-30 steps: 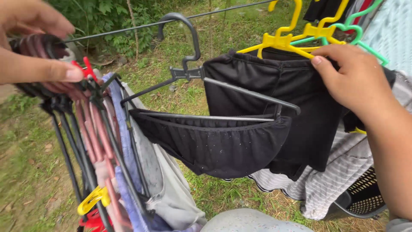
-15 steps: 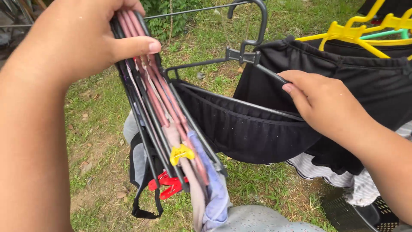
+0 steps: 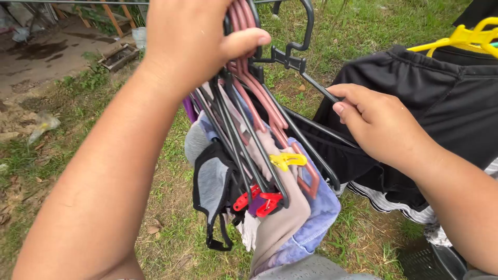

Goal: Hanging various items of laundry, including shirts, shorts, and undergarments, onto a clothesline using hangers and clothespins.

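Black and pink plastic: bundle of hangers, hooks gathered in my left hand, fingers closed tight round them, thumb pressed across the front. Small garments hang from the bundle: grey-and-black piece, beige cloth, pale blue cloth. Yellow clip and red clips sit among the hanger bars. Black hanger, hooked up at the top edge of view, carries a black garment; my right hand pinches its sloping arm just beside the bundle, fingers closed on bar and cloth. Larger black garment on yellow hangers at right. Striped cloth below. Grass underneath.
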